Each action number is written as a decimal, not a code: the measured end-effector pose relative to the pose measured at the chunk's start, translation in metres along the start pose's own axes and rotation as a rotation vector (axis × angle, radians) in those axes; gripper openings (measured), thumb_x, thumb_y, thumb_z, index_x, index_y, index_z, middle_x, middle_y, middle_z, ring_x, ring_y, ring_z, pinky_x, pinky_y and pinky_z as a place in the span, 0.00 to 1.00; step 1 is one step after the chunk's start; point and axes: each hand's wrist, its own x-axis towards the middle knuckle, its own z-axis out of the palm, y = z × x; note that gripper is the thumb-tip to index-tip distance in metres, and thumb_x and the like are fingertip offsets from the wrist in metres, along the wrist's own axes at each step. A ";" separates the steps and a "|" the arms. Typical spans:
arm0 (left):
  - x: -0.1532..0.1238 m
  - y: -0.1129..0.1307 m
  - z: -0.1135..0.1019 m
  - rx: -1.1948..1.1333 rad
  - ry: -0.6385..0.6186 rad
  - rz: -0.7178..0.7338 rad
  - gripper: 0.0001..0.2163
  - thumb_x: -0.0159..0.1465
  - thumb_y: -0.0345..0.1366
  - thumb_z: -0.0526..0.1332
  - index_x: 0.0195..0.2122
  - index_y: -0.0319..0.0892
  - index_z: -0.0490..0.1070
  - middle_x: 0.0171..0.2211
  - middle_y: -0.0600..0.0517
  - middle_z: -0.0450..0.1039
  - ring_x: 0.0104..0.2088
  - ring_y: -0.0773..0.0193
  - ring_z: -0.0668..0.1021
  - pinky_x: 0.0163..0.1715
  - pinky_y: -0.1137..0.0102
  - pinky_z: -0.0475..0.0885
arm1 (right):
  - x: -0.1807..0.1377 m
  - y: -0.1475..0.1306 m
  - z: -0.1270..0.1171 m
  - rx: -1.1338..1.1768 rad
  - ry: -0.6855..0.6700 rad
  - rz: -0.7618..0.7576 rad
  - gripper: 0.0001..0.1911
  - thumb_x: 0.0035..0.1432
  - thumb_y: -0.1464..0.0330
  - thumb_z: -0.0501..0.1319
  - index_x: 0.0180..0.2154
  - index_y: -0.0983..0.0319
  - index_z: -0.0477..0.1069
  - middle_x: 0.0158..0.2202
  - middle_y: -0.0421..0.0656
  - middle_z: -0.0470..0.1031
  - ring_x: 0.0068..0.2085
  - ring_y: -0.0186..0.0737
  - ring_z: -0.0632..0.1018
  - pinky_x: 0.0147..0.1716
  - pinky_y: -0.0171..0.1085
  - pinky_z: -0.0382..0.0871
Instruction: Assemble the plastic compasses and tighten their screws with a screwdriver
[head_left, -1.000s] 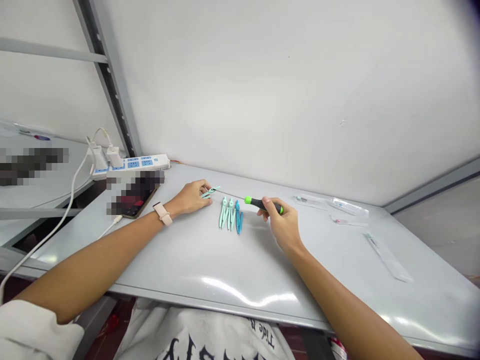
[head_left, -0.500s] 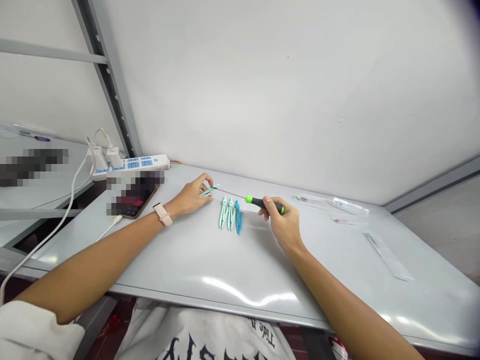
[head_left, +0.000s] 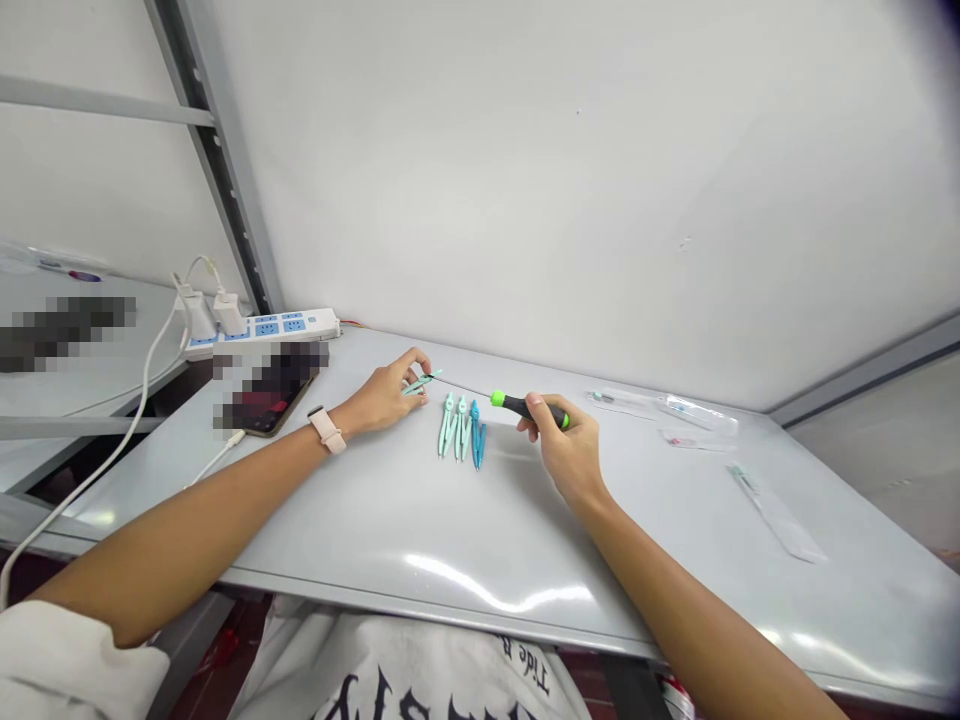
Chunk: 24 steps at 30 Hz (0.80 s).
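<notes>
My left hand (head_left: pixel 386 392), with a pale watch strap on its wrist, is closed on a mint-green drawing compass (head_left: pixel 417 383); the fingers hide part of it. In my right hand (head_left: pixel 568 445) is a screwdriver (head_left: pixel 517 404) with a black and bright green handle. Its thin shaft points left, and the tip meets the held compass near my left fingertips. Just below the shaft, two mint compasses (head_left: pixel 461 425) and a blue compass (head_left: pixel 478 435) lie side by side on the grey table (head_left: pixel 360 520).
Clear plastic sleeves (head_left: pixel 697 413) with small items lie at the right, one longer sleeve (head_left: pixel 776 515) nearer me. At the left are a charging phone (head_left: pixel 262 418), a white cable (head_left: pixel 135 440) and a power strip (head_left: pixel 319 323). A white wall (head_left: pixel 525 200) stands behind.
My left hand and the compass in it have shifted very slightly to the right. The screwdriver and the compasses on the table look the same.
</notes>
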 end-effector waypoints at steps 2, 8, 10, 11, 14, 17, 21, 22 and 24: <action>0.000 -0.001 0.000 -0.003 0.010 0.001 0.15 0.58 0.38 0.64 0.44 0.48 0.64 0.35 0.54 0.71 0.38 0.59 0.77 0.46 0.62 0.72 | 0.000 -0.001 0.000 -0.003 -0.001 0.001 0.21 0.60 0.50 0.63 0.27 0.60 0.74 0.23 0.42 0.75 0.25 0.37 0.68 0.25 0.37 0.61; 0.001 -0.001 0.000 -0.008 0.009 0.005 0.15 0.58 0.38 0.64 0.45 0.47 0.63 0.34 0.53 0.72 0.39 0.57 0.77 0.49 0.59 0.71 | -0.001 0.000 0.000 -0.001 0.000 0.001 0.20 0.60 0.51 0.63 0.27 0.60 0.74 0.23 0.42 0.75 0.25 0.37 0.68 0.26 0.37 0.61; 0.000 0.000 -0.001 -0.007 0.002 0.003 0.15 0.59 0.38 0.64 0.45 0.48 0.63 0.34 0.54 0.72 0.39 0.58 0.78 0.49 0.59 0.71 | -0.001 0.000 0.000 -0.002 -0.002 0.003 0.20 0.60 0.50 0.63 0.28 0.60 0.75 0.23 0.42 0.75 0.25 0.37 0.68 0.26 0.37 0.61; 0.000 0.001 -0.001 -0.005 0.001 0.003 0.15 0.59 0.37 0.64 0.46 0.48 0.63 0.34 0.54 0.72 0.39 0.58 0.78 0.49 0.60 0.71 | -0.001 0.000 0.000 -0.001 -0.003 0.003 0.20 0.61 0.50 0.63 0.28 0.60 0.74 0.23 0.42 0.75 0.25 0.37 0.68 0.26 0.37 0.61; -0.001 0.002 0.000 -0.007 0.006 0.003 0.15 0.58 0.37 0.64 0.45 0.48 0.64 0.34 0.54 0.72 0.39 0.58 0.78 0.48 0.61 0.72 | -0.001 0.000 0.000 -0.002 -0.007 0.005 0.20 0.61 0.50 0.63 0.28 0.59 0.75 0.23 0.42 0.76 0.26 0.38 0.68 0.26 0.38 0.61; -0.001 0.002 0.000 -0.011 0.003 0.005 0.14 0.58 0.38 0.64 0.44 0.48 0.64 0.35 0.53 0.72 0.39 0.58 0.78 0.48 0.61 0.72 | 0.000 0.000 0.000 -0.001 -0.012 0.016 0.20 0.61 0.51 0.63 0.27 0.59 0.74 0.23 0.42 0.75 0.26 0.38 0.68 0.26 0.38 0.61; -0.001 0.002 0.001 -0.012 -0.002 0.004 0.14 0.58 0.38 0.63 0.44 0.48 0.64 0.35 0.53 0.72 0.38 0.58 0.78 0.48 0.61 0.72 | 0.000 -0.001 0.000 -0.001 -0.018 0.028 0.20 0.61 0.50 0.63 0.26 0.58 0.74 0.23 0.42 0.75 0.26 0.39 0.68 0.26 0.38 0.61; -0.001 0.002 0.001 -0.010 0.000 0.003 0.13 0.58 0.38 0.63 0.43 0.48 0.64 0.35 0.53 0.72 0.39 0.58 0.78 0.49 0.60 0.72 | 0.000 -0.001 0.000 0.000 -0.020 0.028 0.21 0.61 0.50 0.63 0.26 0.58 0.74 0.23 0.43 0.75 0.26 0.39 0.69 0.26 0.38 0.61; -0.001 0.002 0.001 -0.007 0.005 0.004 0.13 0.58 0.38 0.64 0.42 0.48 0.64 0.35 0.53 0.72 0.40 0.58 0.77 0.49 0.60 0.72 | 0.000 -0.001 0.000 0.004 -0.021 0.027 0.21 0.61 0.49 0.63 0.26 0.58 0.74 0.23 0.43 0.75 0.26 0.39 0.69 0.26 0.38 0.62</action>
